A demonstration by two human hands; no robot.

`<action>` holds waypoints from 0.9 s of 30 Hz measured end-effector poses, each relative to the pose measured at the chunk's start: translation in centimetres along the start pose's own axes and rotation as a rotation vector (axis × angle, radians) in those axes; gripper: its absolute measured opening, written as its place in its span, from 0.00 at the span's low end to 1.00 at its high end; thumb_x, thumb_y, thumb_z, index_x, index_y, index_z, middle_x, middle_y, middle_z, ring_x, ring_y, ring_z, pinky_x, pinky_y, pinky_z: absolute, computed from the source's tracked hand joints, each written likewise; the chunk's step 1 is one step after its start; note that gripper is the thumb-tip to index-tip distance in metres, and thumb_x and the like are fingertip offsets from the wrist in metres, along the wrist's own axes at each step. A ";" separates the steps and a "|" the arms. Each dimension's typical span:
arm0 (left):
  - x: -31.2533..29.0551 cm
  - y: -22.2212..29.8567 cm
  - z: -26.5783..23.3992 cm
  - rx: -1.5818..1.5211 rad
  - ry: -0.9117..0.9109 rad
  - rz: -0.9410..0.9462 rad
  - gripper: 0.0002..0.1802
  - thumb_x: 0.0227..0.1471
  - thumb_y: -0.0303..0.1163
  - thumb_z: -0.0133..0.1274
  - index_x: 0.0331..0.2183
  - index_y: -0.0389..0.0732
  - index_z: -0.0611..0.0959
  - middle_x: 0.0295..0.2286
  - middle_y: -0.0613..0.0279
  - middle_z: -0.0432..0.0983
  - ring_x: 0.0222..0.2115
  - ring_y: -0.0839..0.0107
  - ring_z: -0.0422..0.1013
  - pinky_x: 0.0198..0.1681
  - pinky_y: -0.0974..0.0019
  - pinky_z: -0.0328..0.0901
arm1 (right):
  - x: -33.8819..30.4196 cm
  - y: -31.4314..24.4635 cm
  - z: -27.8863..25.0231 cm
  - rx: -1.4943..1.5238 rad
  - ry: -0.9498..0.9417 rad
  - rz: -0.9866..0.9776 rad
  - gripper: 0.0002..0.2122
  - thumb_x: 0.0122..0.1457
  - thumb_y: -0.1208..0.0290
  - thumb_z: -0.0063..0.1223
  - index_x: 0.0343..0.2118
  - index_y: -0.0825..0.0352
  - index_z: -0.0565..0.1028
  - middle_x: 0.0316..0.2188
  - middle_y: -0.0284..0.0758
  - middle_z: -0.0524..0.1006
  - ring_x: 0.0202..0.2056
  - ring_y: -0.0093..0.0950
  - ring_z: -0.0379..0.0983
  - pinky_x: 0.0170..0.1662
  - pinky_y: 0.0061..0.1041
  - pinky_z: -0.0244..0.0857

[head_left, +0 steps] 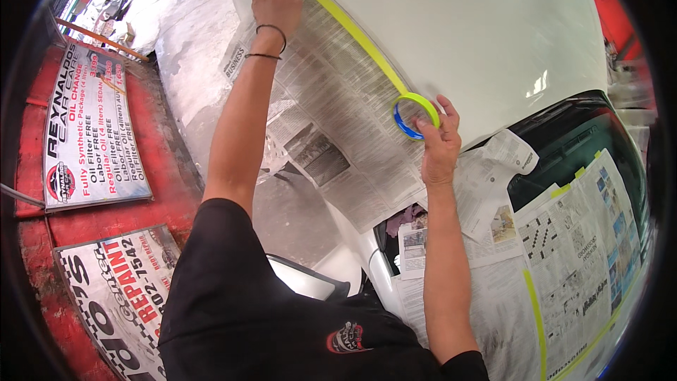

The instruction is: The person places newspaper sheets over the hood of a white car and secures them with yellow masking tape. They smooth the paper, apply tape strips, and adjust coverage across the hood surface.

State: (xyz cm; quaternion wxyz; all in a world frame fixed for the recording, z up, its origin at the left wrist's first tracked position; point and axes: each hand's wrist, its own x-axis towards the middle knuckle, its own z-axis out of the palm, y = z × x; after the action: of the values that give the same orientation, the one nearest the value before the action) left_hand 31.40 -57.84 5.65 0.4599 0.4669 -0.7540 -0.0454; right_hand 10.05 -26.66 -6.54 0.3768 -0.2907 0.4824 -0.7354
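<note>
My left hand [276, 1] is far out at the top, fingers pinched on the end of a yellow-green masking tape strip [352, 30]. That strip runs taut along the edge of a newspaper sheet [331, 92] and down to the masking tape roll [431, 107], which has a blue core. My right hand [442, 147] is closed on the roll, thumb at its inner side and fingers partly behind it. Newspaper and tape lie against a glossy white car hood [465, 21]. Whether the strip is pressed down along its length, I cannot tell.
More newspaper [486, 303] covers the windshield side at lower right, edged with yellow-green tape [534, 303]. Dark windshield glass [606, 123] shows beyond it. A side mirror [303, 279] juts out near my body. Printed signs [95, 134] line a red wall [166, 162] at left.
</note>
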 end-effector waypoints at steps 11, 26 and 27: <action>5.9 -1.1 1.3 0.266 -0.126 -0.148 0.17 0.62 0.46 0.56 0.39 0.42 0.85 0.38 0.45 0.85 0.42 0.45 0.80 0.49 0.46 0.72 | 0.6 -1.6 0.6 0.087 -0.015 0.146 0.08 0.70 0.69 0.54 0.47 0.65 0.76 0.63 0.34 0.66 0.56 0.21 0.67 0.57 0.26 0.64; 5.8 1.8 2.8 0.490 -0.087 -0.273 0.21 0.60 0.50 0.59 0.47 0.47 0.82 0.45 0.55 0.85 0.48 0.52 0.80 0.52 0.51 0.73 | 1.4 -0.8 0.2 0.054 0.017 0.152 0.08 0.71 0.65 0.57 0.48 0.61 0.76 0.46 0.25 0.77 0.43 0.15 0.70 0.47 0.20 0.67; 5.7 3.0 2.5 0.477 -0.086 -0.316 0.22 0.60 0.50 0.59 0.50 0.47 0.81 0.47 0.55 0.85 0.50 0.52 0.79 0.53 0.51 0.72 | 1.5 -0.7 0.2 0.057 0.013 0.148 0.08 0.71 0.65 0.57 0.48 0.62 0.76 0.44 0.25 0.77 0.42 0.15 0.70 0.46 0.20 0.67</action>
State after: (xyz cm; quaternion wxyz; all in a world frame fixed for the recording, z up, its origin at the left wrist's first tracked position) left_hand 26.77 -61.33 9.43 0.2919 0.6713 -0.6800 0.0422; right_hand 9.18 -27.80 -5.73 0.4352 -0.2386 0.4839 -0.7208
